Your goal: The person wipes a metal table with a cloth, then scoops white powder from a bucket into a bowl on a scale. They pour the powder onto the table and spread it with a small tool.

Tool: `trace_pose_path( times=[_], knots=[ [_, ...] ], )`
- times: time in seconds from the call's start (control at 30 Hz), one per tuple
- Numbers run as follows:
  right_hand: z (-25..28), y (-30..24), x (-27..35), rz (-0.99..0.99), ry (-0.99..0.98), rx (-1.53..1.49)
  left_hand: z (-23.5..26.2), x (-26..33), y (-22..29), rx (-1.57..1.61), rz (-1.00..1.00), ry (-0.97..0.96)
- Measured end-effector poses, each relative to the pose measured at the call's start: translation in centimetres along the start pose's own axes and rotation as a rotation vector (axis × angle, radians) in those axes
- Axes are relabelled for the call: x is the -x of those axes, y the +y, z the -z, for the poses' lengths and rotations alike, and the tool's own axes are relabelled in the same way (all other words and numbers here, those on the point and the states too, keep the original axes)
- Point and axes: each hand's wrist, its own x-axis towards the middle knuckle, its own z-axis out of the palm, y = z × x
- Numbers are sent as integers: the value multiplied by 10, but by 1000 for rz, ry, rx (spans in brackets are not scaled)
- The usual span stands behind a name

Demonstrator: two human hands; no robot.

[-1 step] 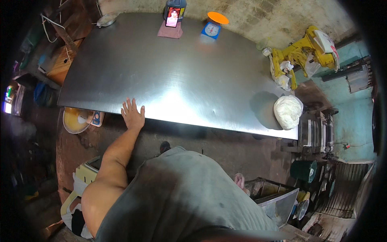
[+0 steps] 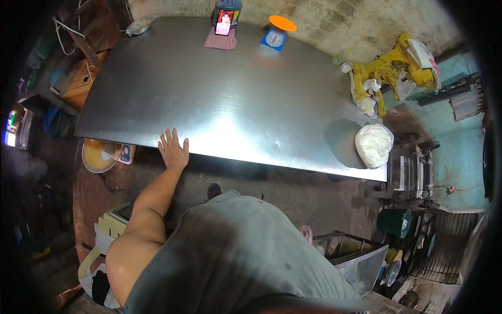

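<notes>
My left hand (image 2: 174, 150) lies flat across the near edge of a metal table (image 2: 209, 78), fingers spread and nothing in them. My right hand does not show; my grey shirt covers that side. A pinkish thing (image 2: 306, 233), too small to make out, peeks past the shirt on the right. At the table's right end sits a lumpy white mass (image 2: 374, 146), perhaps dough, far from my left hand.
Along the back edge stand a phone (image 2: 224, 22) over a pink cloth (image 2: 220, 42), and a blue dial scale (image 2: 274, 39) with an orange pan. Yellow machinery (image 2: 384, 70) is at the far right. A plastic chair (image 2: 112, 222) stands behind my left arm; a metal bin (image 2: 361, 261) is near my right.
The pinkish thing at my right side has shifted slightly left, further behind the shirt. My left hand stays at the same spot on the table edge.
</notes>
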Motion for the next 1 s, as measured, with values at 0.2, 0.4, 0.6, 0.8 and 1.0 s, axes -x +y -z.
trace_pose_path(
  times=[0.2,0.4,0.6,0.8,1.0],
  knots=[
    [-40,-50,19,93,-79,-104,-6,27,33,-8,-32,16],
    [36,-123,-5,219,72,-326,-2,65,60,64,25,-45],
    [96,-207,-15,329,137,-964,-11,84,107,174,32,-46],
    [127,-321,-29,750,-17,-1044,-9,90,203,434,-371,-71],
    [122,-354,0,1062,-195,-465,-12,89,295,437,-573,-39]
  ],
)
